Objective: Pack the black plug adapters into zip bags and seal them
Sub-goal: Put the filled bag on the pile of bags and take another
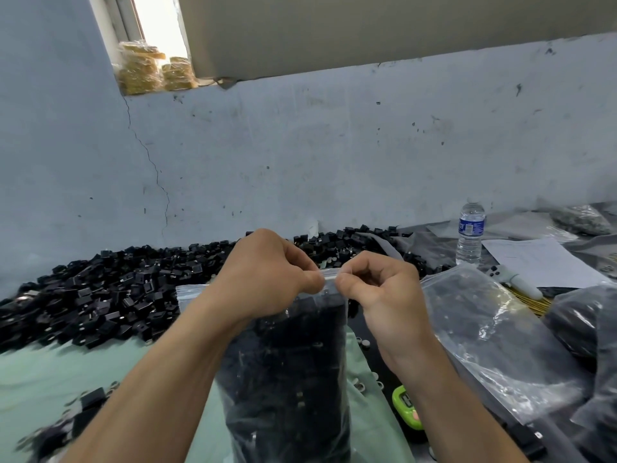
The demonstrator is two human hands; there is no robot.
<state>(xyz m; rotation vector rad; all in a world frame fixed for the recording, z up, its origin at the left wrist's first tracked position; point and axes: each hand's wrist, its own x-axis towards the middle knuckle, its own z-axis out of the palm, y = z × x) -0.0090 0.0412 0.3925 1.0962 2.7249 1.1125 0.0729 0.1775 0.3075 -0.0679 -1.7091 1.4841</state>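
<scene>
A clear zip bag packed with black plug adapters stands upright in front of me. My left hand and my right hand pinch its zip strip at the top, thumbs and fingers nearly touching in the middle. A large heap of loose black plug adapters lies along the wall behind and to the left. A few loose adapters lie near my left forearm.
Filled zip bags lie to the right, with more dark bags beyond them. A water bottle, sheets of paper, a white controller and a green timer sit on the right. A pale green cloth covers the table.
</scene>
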